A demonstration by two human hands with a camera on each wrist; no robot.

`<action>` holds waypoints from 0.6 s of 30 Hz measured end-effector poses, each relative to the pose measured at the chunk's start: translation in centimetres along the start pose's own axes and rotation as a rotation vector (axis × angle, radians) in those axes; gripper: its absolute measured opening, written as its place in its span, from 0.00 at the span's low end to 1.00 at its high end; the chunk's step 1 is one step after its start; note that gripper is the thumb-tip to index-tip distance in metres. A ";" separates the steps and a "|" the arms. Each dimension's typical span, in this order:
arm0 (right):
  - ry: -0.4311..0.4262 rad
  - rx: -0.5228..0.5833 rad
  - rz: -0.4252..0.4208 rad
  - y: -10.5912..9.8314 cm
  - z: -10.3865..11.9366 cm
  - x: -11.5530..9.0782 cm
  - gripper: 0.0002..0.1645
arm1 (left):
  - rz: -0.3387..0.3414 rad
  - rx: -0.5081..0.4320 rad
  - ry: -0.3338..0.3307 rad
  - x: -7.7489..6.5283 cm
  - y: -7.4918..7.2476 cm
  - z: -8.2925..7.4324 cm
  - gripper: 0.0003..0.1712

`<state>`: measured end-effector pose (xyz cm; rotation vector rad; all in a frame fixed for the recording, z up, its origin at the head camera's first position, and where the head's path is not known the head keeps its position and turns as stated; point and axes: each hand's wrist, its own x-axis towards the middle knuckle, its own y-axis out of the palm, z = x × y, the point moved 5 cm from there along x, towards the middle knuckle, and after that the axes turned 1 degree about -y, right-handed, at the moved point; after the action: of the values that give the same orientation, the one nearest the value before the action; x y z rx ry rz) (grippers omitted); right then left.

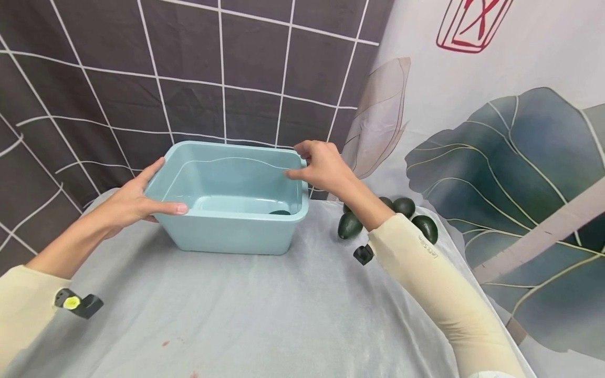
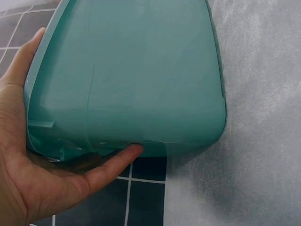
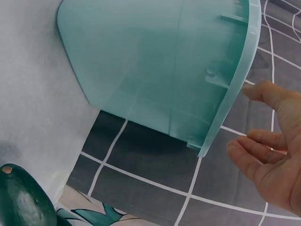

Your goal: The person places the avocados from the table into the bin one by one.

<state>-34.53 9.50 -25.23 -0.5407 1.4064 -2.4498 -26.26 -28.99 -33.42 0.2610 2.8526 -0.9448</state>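
Observation:
A light blue plastic bin (image 1: 231, 233) stands on the grey cloth near the back wall. My left hand (image 1: 129, 202) grips its left end, the thumb lying over the front rim and a finger under the rim in the left wrist view. Beside the right rim hovers my right hand (image 1: 323, 165), thumb and fingers spread and holding nothing; the right wrist view shows a gap between the fingers and the rim. Inside the bin, a dark rounded thing (image 1: 280, 212) shows at the bottom, mostly hidden by the front wall.
Several dark green avocados (image 1: 350, 226) lie in a group right of the bin, partly behind my right forearm. A dark tiled-pattern curtain (image 1: 255, 58) hangs close behind the bin. Leaf-printed fabric (image 1: 501, 173) hangs at the right. Grey cloth (image 1: 246, 310) covers the table.

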 end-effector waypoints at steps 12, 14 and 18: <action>-0.024 0.044 -0.048 -0.9 -1.1 -0.9 0.35 | -0.002 -0.002 0.000 0.0 0.0 0.1 0.79; -0.020 0.045 -0.055 -1.1 -1.2 -1.1 0.35 | 0.000 -0.003 -0.001 0.0 0.0 0.0 0.79; -0.009 0.051 -0.065 -1.3 -1.6 -1.6 0.34 | 0.005 -0.011 -0.001 0.0 0.1 0.0 0.79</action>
<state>-33.84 12.02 -25.11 -0.5936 1.3392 -2.5231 -26.24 -28.93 -33.42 0.2663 2.8546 -0.9276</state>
